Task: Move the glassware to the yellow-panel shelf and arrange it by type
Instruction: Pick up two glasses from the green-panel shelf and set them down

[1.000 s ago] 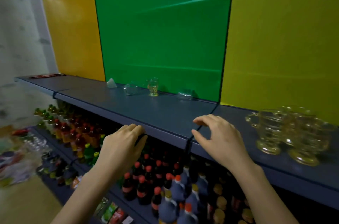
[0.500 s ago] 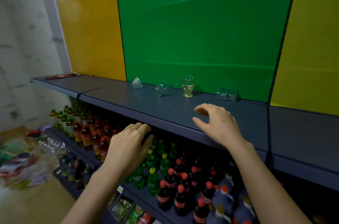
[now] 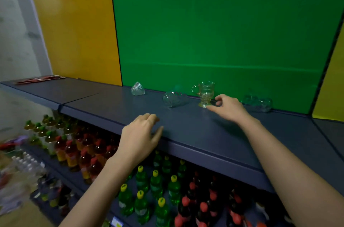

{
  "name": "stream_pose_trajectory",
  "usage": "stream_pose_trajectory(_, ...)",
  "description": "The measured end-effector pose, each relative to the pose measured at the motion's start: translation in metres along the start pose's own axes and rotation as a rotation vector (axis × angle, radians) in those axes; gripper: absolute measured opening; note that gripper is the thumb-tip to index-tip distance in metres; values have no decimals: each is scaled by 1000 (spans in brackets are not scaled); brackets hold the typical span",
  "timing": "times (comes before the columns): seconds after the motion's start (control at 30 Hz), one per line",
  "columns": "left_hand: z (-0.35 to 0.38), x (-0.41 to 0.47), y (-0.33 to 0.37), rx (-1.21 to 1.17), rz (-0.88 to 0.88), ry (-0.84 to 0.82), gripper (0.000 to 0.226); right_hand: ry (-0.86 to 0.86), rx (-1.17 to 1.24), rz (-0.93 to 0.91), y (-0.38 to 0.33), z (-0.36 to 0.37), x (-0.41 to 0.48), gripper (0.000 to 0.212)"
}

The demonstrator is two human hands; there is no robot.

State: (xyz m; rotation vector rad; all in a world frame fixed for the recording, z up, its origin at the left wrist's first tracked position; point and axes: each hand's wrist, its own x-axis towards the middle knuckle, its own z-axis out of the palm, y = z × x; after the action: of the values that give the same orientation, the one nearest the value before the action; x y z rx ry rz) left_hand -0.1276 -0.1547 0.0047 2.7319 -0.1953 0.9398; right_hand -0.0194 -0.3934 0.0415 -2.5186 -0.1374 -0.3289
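My right hand (image 3: pixel 229 108) is now beside the yellow cup (image 3: pixel 205 92) at one o'clock, fingers parted, empty. My left hand (image 3: pixel 138 138) rests loose; grasping comes next.

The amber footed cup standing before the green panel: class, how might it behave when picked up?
The amber footed cup looks like glass, so probably rigid, fragile and slippery. It stands tall on a narrow foot, so a nudge from the right hand beside its base could tip it.

shop: long display shelves (image 3: pixel 186 133), rows of bottled drinks (image 3: pixel 156 185) below, price tag.
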Motion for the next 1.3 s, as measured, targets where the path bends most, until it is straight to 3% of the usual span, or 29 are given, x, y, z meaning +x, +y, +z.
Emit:
stream_pose_trajectory(0.2,32,53,-39,-45,66,26,37,8,167,218,5,29,75,76)
stream_pose_trajectory(0.37,48,87,-68,-49,84,0,61,105,405,282,4,49,113,85)
stream_pose_trajectory(0.6,68,134,-83,-161,85,-89,57,133,399,245,6,54,139,62)
stream_pose_trajectory(0.8,93,186,-75,-225,58,-255,74,310,419,295,-5,36,119,67)
stream_pose_trajectory(0.97,120,224,-62,-331,-20,-485,93,448,529,248,-26,17,74,37)
stream_pose_trajectory(1.1,141,236,-61,-348,-33,-567,95,512,531,248,-37,14,40,40)
stream_pose_trajectory(1.17,149,240,-63,-390,-27,-583,90,540,520,261,-40,17,26,52)
stream_pose_trajectory(1.3,145,238,-63,-484,13,-511,81,634,468,303,-50,26,2,69)
